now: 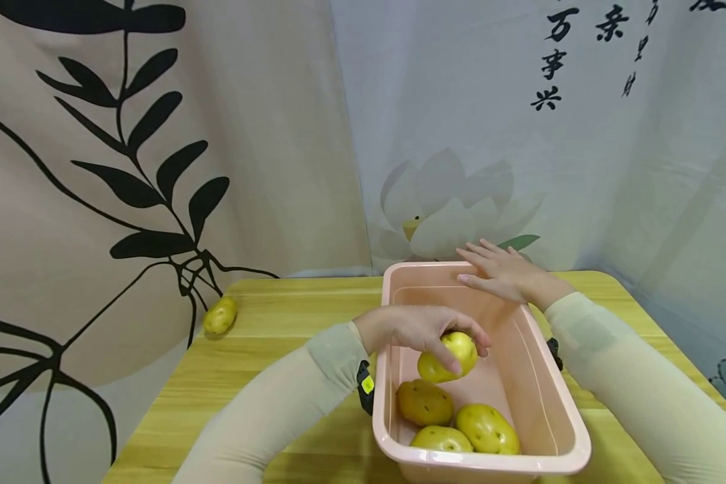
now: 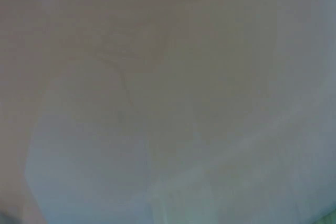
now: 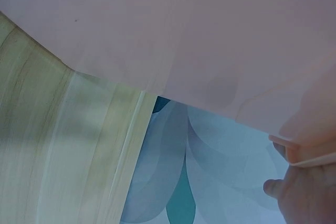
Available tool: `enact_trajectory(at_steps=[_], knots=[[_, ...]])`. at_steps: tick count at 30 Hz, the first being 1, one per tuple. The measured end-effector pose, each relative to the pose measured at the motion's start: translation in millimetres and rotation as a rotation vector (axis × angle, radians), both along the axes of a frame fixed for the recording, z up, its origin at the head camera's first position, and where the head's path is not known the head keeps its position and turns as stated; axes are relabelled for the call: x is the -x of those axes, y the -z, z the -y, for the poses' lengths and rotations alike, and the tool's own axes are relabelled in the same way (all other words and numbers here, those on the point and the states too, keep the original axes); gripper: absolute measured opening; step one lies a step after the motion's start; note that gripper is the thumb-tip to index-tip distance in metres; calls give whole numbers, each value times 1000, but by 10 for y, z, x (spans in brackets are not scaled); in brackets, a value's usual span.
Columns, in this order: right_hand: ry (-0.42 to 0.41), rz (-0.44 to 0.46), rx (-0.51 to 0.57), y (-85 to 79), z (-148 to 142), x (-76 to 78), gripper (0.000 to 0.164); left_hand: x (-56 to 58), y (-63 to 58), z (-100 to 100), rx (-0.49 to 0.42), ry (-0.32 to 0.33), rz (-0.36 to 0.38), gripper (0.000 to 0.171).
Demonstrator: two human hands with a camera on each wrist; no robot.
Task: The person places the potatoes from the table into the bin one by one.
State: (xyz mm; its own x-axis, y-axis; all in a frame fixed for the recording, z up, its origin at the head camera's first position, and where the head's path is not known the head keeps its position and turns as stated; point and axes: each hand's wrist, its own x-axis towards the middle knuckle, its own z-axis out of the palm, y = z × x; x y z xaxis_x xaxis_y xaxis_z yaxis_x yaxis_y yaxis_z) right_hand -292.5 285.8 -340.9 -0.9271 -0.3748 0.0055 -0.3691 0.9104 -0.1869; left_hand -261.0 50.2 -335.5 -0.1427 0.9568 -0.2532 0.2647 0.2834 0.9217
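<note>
My left hand (image 1: 420, 329) reaches over the left wall of a pink plastic bin (image 1: 544, 376), its fingers curled round a yellow potato (image 1: 456, 353). Below it in the bin lie a browner potato (image 1: 425, 402), a large yellow potato (image 1: 488, 429) and another partly hidden by the front rim, a potato (image 1: 441, 439). At the bin's far right corner, my right hand (image 1: 508, 272) rests on the rim with fingers extended. The right wrist view shows part of that hand (image 3: 307, 198) at the rim. The left wrist view is blurred and shows only a pale surface.
One more yellow potato (image 1: 220, 316) lies at the left edge of the wooden table (image 1: 302, 316), well away from the bin. Behind the table hangs a printed cloth (image 1: 278, 134) with black leaves, a pale lotus and writing.
</note>
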Motion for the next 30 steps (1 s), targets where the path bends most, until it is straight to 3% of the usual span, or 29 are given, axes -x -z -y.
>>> enact_trajectory(at_steps=[4,14,22,30], knots=[[2,2,2,4,5,0,79,-7,3,-3,6,24,30,59],[1,9,-2,0,24,1,79,18,41,0,-39,70,15,69],[-4,3,-10,2,26,-2,78,24,45,7,-50,24,70,72],[-3,4,-8,-3,27,-8,78,14,28,20,-68,19,91,76]])
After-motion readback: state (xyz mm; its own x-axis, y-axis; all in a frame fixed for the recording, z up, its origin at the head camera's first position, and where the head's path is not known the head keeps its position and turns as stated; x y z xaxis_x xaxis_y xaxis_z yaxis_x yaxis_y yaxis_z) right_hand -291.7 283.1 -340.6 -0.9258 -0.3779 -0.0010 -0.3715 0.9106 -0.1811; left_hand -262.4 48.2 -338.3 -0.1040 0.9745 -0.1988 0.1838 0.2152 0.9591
